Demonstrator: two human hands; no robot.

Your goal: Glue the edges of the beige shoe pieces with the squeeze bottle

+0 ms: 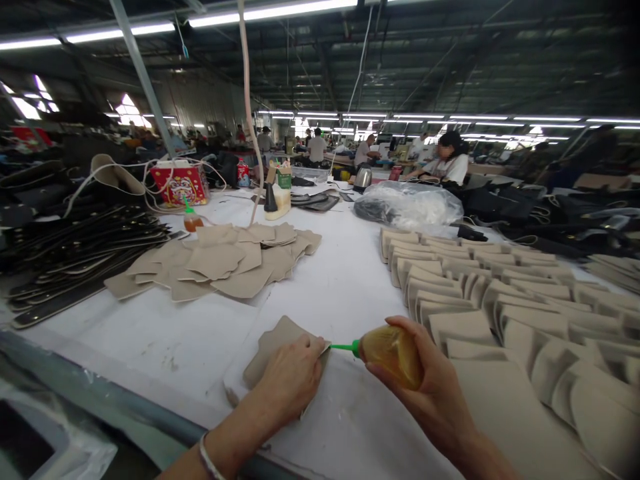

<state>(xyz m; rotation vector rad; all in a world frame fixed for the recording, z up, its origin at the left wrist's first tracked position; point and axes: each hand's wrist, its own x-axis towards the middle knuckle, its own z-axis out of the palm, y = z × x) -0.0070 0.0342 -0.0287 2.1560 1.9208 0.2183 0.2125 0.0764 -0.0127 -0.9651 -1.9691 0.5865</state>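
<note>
On the white tabletop in front of me lies a beige piece of leather-like sheet (273,343) with a wavy edge. My left hand (295,373) is closed over its right part, the thumb and fingers pinching near the corner. My right hand (430,380) wraps round a clear squeeze bottle (393,353) of amber liquid, probably glue, held tilted on its side. The bottle's thin green nozzle (344,347) points left and its tip meets the corner of the piece beside my left fingertips. The underside of the piece is hidden.
Loose beige pieces (220,260) are heaped behind; rows of folded beige pieces (480,293) fill the right. Black strips (75,260) are stacked left. A second green-tipped bottle (191,219), a red box (179,183) and a plastic bag (410,203) stand farther back. A person (450,160) sits beyond.
</note>
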